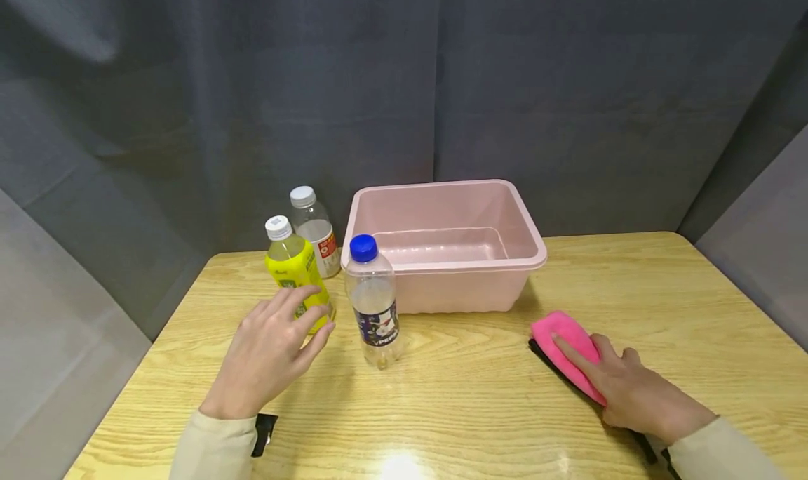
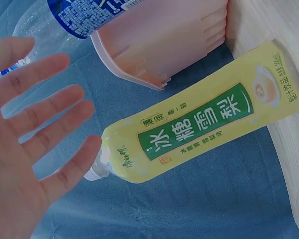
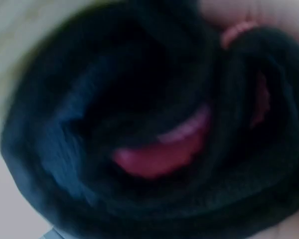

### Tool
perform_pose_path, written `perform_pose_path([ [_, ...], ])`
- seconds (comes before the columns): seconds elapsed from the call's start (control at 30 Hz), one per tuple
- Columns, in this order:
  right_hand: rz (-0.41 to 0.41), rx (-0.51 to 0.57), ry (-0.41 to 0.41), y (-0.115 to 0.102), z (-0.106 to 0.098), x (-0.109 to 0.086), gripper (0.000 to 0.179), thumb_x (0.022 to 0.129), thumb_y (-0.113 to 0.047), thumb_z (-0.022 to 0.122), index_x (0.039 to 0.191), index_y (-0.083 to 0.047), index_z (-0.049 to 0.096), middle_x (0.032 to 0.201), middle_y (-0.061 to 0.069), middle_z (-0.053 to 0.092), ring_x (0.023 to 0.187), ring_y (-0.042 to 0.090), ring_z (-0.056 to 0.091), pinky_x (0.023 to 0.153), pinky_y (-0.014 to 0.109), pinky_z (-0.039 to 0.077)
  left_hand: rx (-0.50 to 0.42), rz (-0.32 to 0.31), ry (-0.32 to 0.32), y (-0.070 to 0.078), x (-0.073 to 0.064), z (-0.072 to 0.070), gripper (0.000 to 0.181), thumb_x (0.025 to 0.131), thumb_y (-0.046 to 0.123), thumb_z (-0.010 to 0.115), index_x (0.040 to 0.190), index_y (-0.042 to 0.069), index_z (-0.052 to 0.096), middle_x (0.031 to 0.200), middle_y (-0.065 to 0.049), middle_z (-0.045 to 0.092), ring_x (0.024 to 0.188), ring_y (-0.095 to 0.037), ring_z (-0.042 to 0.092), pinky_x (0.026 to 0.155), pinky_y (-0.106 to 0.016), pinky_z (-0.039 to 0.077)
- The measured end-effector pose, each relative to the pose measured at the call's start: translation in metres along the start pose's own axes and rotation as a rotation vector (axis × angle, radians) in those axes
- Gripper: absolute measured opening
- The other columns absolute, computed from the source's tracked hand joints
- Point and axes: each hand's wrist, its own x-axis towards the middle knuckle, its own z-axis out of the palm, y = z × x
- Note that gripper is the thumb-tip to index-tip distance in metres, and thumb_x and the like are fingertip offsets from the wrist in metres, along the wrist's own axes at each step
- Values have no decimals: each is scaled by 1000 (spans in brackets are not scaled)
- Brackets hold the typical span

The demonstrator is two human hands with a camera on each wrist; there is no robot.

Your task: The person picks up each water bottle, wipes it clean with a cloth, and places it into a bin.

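My left hand (image 1: pixel 268 350) hovers with spread fingers just in front of a yellow-labelled drink bottle (image 1: pixel 297 261). In the left wrist view the same bottle (image 2: pixel 199 117) shows its green label panel, and a gap lies between most fingers and its body. A clear bottle with a blue cap (image 1: pixel 374 294) stands upright to the right of this hand. At the right of the table, my right hand (image 1: pixel 650 392) grips a folded pink cloth (image 1: pixel 564 336) with a black edge. Blurred dark folds of that cloth (image 3: pixel 55 164), pink inside, fill the right wrist view.
A pale pink plastic basin (image 1: pixel 451 290) stands at the back middle, close behind the blue-capped bottle. Another clear bottle with a white cap (image 1: pixel 318 231) is behind the yellow-labelled one. Dark grey curtain (image 1: pixel 328 94) hangs along the back edge of the wooden table (image 1: pixel 467 396).
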Motion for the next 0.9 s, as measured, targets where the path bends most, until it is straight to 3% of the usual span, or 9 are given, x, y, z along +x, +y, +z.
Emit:
perform_pose_path([
  [0.1, 63, 49, -70, 2, 0, -2, 120, 65, 24, 72, 162, -22, 19, 145, 38, 21, 98, 59, 43, 43, 29, 43, -2, -2, -4, 1, 0, 0, 19, 88, 21, 75, 100, 6, 75, 113, -17, 69, 100, -34, 66, 76, -49, 60],
  [0.2, 103, 72, -132, 4, 2, -3, 119, 64, 26, 72, 161, -16, 18, 152, 39, 12, 108, 69, 37, 43, 28, 42, -3, -1, 2, 0, 0, 1, 19, 88, 21, 76, 100, 6, 75, 113, -17, 69, 100, -34, 66, 76, -49, 60],
  [0.3, 132, 118, -204, 6, 1, -3, 123, 63, 26, 73, 163, -16, 13, 156, 37, 5, 116, 70, 29, 44, 28, 41, -6, 4, 12, -1, 0, 1, 19, 88, 21, 75, 100, 6, 75, 113, -17, 69, 100, -34, 66, 75, -50, 60],
  [0.47, 114, 228, -310, 9, -12, -3, 141, 57, 25, 77, 164, -26, 2, 161, 30, -6, 112, 54, 33, 43, 27, 36, -7, 15, 31, -2, -1, 0, 19, 88, 20, 73, 99, 5, 75, 112, -18, 69, 99, -34, 66, 73, -50, 60],
  [0.6, 79, 243, -352, 10, -21, -7, 139, 56, 28, 74, 164, -25, 4, 161, 29, -7, 103, 45, 41, 43, 24, 33, -3, 15, 27, -2, 0, 0, 18, 87, 19, 74, 98, 5, 75, 112, -18, 69, 98, -34, 66, 73, -49, 60],
  [0.77, 80, 132, -349, 9, -15, -10, 127, 63, 33, 58, 164, -20, 1, 160, 35, -2, 106, 57, 44, 43, 23, 31, -4, 5, 7, 0, 1, -1, 19, 87, 19, 76, 99, 5, 75, 113, -18, 69, 100, -35, 66, 76, -49, 60],
  [0.83, 80, 49, -319, 9, -7, -10, 123, 66, 34, 56, 163, -17, -1, 158, 39, 1, 121, 68, 33, 42, 24, 34, -7, 1, 0, 0, 1, 0, 19, 87, 19, 77, 99, 5, 75, 114, -18, 69, 100, -35, 66, 77, -50, 60],
  [0.9, 79, -19, -286, 7, 0, -11, 120, 69, 34, 56, 163, -14, -1, 157, 40, 2, 122, 72, 31, 40, 25, 36, -10, 0, 0, 0, 1, 0, 19, 87, 19, 77, 99, 5, 75, 113, -18, 69, 100, -35, 66, 77, -50, 60],
])
